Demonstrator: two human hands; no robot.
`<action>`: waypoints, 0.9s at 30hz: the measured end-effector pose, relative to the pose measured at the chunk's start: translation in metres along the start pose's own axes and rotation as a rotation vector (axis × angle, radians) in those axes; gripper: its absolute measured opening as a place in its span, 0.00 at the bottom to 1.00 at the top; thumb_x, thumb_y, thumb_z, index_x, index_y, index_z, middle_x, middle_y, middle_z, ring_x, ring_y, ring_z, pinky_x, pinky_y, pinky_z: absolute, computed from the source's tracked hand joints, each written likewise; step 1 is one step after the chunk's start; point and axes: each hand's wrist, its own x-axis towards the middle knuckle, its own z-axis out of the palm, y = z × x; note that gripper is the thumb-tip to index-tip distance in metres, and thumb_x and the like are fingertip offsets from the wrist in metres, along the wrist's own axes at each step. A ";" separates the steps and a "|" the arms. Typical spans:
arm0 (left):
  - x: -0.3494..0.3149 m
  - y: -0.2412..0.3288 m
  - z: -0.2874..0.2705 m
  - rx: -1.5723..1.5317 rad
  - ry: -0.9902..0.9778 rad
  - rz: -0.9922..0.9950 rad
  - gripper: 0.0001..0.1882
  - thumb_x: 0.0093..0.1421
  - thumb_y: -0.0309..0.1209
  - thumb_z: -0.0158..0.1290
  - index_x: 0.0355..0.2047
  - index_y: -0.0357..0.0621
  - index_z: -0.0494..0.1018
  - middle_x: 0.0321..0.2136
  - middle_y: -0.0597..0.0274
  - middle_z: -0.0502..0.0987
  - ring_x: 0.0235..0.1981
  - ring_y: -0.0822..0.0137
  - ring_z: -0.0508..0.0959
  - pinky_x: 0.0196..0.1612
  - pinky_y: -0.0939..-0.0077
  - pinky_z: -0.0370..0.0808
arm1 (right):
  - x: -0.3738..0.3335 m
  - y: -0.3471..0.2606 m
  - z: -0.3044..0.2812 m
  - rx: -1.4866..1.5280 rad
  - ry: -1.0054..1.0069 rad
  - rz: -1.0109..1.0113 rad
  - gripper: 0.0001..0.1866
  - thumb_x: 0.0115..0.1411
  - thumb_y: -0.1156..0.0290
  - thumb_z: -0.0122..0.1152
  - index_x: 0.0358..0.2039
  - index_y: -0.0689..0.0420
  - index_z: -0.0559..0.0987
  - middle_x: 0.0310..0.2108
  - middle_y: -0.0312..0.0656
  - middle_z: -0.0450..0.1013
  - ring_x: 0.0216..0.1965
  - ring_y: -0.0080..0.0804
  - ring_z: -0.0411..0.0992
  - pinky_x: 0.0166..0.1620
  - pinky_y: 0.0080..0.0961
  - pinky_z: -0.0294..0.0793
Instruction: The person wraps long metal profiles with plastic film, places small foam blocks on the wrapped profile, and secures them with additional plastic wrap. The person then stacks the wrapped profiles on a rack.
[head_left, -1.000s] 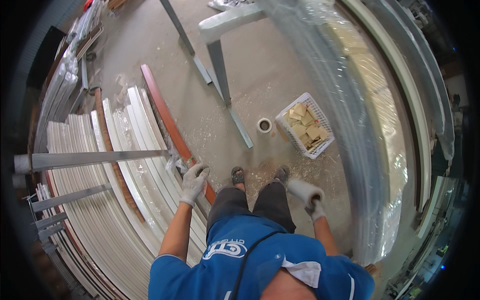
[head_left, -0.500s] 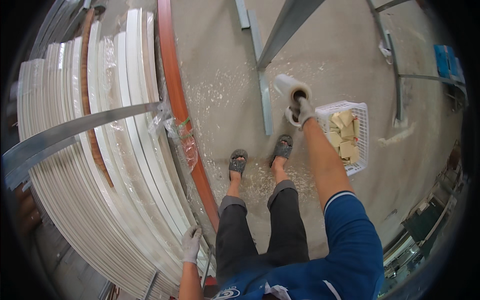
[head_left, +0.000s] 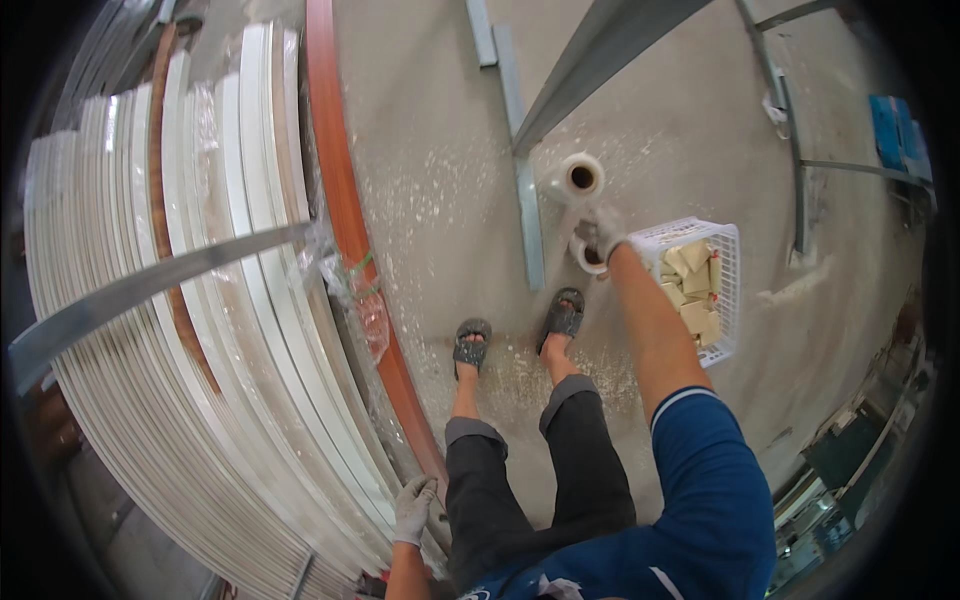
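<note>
A roll of clear stretch film (head_left: 578,178) stands out from the gloved right hand (head_left: 598,236), its open cardboard core facing the camera; the hand is clenched around the near end of the roll, held out in front of the person above the concrete floor (head_left: 660,130). Just under the hand a second, smaller ring of tape or film (head_left: 583,258) shows, touching or very close to the glove, though whether it is held or lies on the floor cannot be told. Just right of the forearm sits a white plastic basket (head_left: 728,262) filled with pale yellow foam blocks (head_left: 690,290). Below the hand the person's feet in dark sandals (head_left: 565,312) stand on floor speckled with white debris. A grey metal bar (head_left: 525,200) lies on the floor beside the roll, and a sloping grey steel beam (head_left: 610,50) rises above it. Far back by the hip, the gloved left hand (head_left: 413,508) hangs loosely curled and holds nothing, just beside a long reddish-brown profile strip (head_left: 345,210). Left of that lies a big stack of white profile strips (head_left: 230,330), partly wrapped in clear film and crossed by a grey metal rail (head_left: 150,285)
</note>
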 end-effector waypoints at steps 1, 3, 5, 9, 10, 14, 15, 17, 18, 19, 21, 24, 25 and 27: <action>0.001 0.007 -0.002 0.029 -0.008 0.021 0.18 0.69 0.38 0.59 0.51 0.36 0.79 0.38 0.65 0.81 0.39 0.73 0.78 0.47 0.77 0.74 | -0.015 0.007 -0.010 -0.005 -0.034 0.015 0.25 0.65 0.51 0.65 0.55 0.53 0.72 0.38 0.42 0.74 0.34 0.33 0.77 0.34 0.30 0.80; 0.002 0.025 -0.009 -0.020 -0.049 0.079 0.18 0.68 0.38 0.60 0.50 0.36 0.79 0.36 0.66 0.81 0.37 0.74 0.77 0.44 0.78 0.74 | -0.053 0.027 -0.033 -0.287 -0.051 0.003 0.17 0.68 0.59 0.56 0.52 0.56 0.78 0.39 0.43 0.76 0.37 0.33 0.77 0.37 0.34 0.77; 0.005 0.048 -0.018 0.071 -0.076 0.139 0.19 0.67 0.38 0.61 0.50 0.36 0.79 0.35 0.67 0.81 0.36 0.75 0.76 0.43 0.78 0.73 | -0.109 0.048 -0.059 -0.470 -0.074 -0.199 0.20 0.68 0.57 0.56 0.49 0.60 0.81 0.41 0.41 0.78 0.45 0.33 0.75 0.52 0.32 0.73; 0.006 0.104 -0.037 0.297 -0.033 0.315 0.16 0.67 0.37 0.60 0.48 0.36 0.80 0.33 0.68 0.80 0.32 0.75 0.76 0.39 0.78 0.73 | -0.270 0.068 -0.121 -0.130 -0.165 -0.141 0.18 0.68 0.63 0.62 0.52 0.62 0.82 0.45 0.39 0.79 0.45 0.27 0.76 0.50 0.27 0.75; 0.005 0.120 -0.041 0.268 -0.026 0.389 0.16 0.67 0.38 0.59 0.44 0.35 0.81 0.32 0.68 0.80 0.32 0.75 0.76 0.38 0.78 0.74 | -0.314 0.068 -0.139 -0.033 -0.120 -0.178 0.22 0.68 0.61 0.62 0.57 0.62 0.78 0.47 0.43 0.79 0.43 0.31 0.79 0.47 0.28 0.78; -0.007 0.182 -0.060 0.199 -0.186 0.693 0.19 0.67 0.41 0.59 0.45 0.35 0.81 0.34 0.64 0.81 0.35 0.74 0.78 0.42 0.77 0.74 | -0.492 0.078 -0.196 0.076 0.146 -0.184 0.31 0.67 0.58 0.62 0.65 0.61 0.69 0.48 0.54 0.77 0.45 0.39 0.81 0.47 0.37 0.83; -0.013 0.200 -0.062 0.224 -0.234 0.721 0.20 0.66 0.42 0.60 0.46 0.35 0.81 0.35 0.62 0.82 0.37 0.72 0.79 0.45 0.76 0.75 | -0.539 0.083 -0.202 -0.034 0.116 -0.275 0.30 0.66 0.59 0.64 0.65 0.60 0.71 0.47 0.52 0.78 0.42 0.38 0.82 0.45 0.34 0.83; -0.037 0.234 -0.063 0.264 -0.303 0.798 0.23 0.66 0.43 0.59 0.49 0.33 0.80 0.37 0.59 0.83 0.40 0.70 0.80 0.47 0.75 0.75 | -0.633 0.092 -0.203 -0.257 0.126 -0.492 0.28 0.64 0.62 0.66 0.63 0.58 0.74 0.45 0.49 0.80 0.40 0.37 0.82 0.44 0.32 0.83; -0.051 0.252 -0.053 0.261 -0.335 0.874 0.24 0.66 0.43 0.59 0.49 0.31 0.79 0.37 0.58 0.83 0.41 0.69 0.81 0.48 0.75 0.75 | -0.680 0.094 -0.200 -0.377 0.130 -0.634 0.27 0.64 0.63 0.65 0.61 0.58 0.75 0.44 0.49 0.81 0.41 0.38 0.82 0.45 0.32 0.82; -0.067 0.265 -0.045 0.262 -0.397 0.917 0.24 0.66 0.43 0.59 0.50 0.31 0.79 0.39 0.57 0.83 0.42 0.68 0.81 0.48 0.75 0.76 | -0.724 0.094 -0.199 -0.558 0.113 -0.707 0.25 0.64 0.64 0.65 0.60 0.58 0.77 0.44 0.49 0.82 0.41 0.38 0.82 0.45 0.32 0.82; -0.103 0.295 -0.006 0.247 -0.530 0.968 0.24 0.67 0.43 0.58 0.51 0.32 0.78 0.43 0.57 0.82 0.44 0.66 0.82 0.50 0.72 0.77 | -0.801 0.093 -0.205 -0.455 0.158 -0.932 0.22 0.64 0.66 0.66 0.57 0.59 0.80 0.43 0.49 0.82 0.44 0.39 0.82 0.49 0.32 0.80; -0.158 0.319 0.065 0.142 -0.772 0.988 0.25 0.69 0.44 0.55 0.56 0.35 0.74 0.48 0.55 0.81 0.47 0.60 0.82 0.53 0.67 0.79 | -0.878 0.107 -0.253 -0.353 0.895 -0.983 0.20 0.62 0.69 0.69 0.54 0.60 0.80 0.44 0.47 0.82 0.45 0.36 0.80 0.50 0.30 0.78; -0.175 0.322 0.092 0.149 -0.820 0.912 0.29 0.70 0.46 0.53 0.60 0.35 0.70 0.53 0.52 0.78 0.51 0.57 0.80 0.56 0.63 0.77 | -0.895 0.121 -0.279 -0.293 1.176 -0.851 0.22 0.66 0.65 0.65 0.58 0.60 0.78 0.51 0.47 0.79 0.51 0.37 0.78 0.54 0.31 0.76; -0.206 0.314 0.140 0.092 -1.014 0.750 0.36 0.72 0.53 0.48 0.68 0.36 0.61 0.62 0.46 0.70 0.61 0.50 0.73 0.64 0.54 0.72 | -0.922 0.165 -0.340 -0.191 1.558 -0.772 0.27 0.71 0.58 0.59 0.64 0.60 0.73 0.60 0.48 0.74 0.59 0.38 0.73 0.59 0.32 0.72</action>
